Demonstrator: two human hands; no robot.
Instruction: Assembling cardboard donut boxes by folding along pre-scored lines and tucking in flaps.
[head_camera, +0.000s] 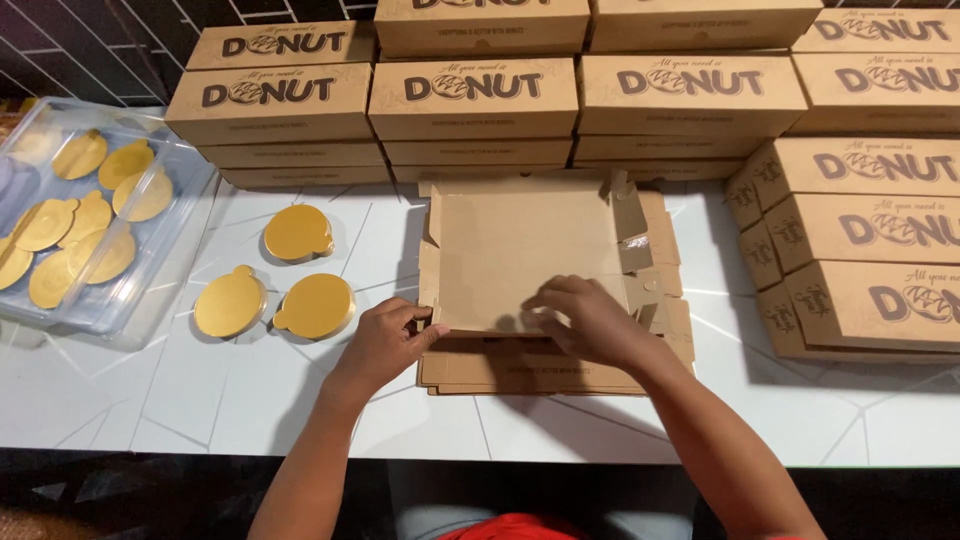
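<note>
Flat brown box blank (525, 255) lying partly folded at the middle of the white counter (250, 400), on top of a low stack of flat blanks (530, 375). Near edge of the blank pinched at its left corner by the left hand (385, 340), fingers (425, 335) closed on the cardboard with thumb over the edge. Right hand (590, 320) pressed palm-down on the near right part of the blank, fingers (550, 297) curled together against the panel, holding nothing else. Side flaps (630, 215) standing up along the right side, a low wall raised along the left and back. Three gold cake boards (300, 232) with small tabs lying on the counter just left of the blank, apart from both hands. Further left, a clear plastic tray (150, 290) holding more gold boards. Behind the blank, rows of closed brown boxes (475, 95) stacked several high along the back of the counter, with dark lettering on lids and fronts. Another stack of closed boxes (860, 240) at the right, turned at an angle, near but not touching the blank. Forearms reaching in from the bottom edge; a bit of red cloth (515, 527) showing at the bottom centre.
</note>
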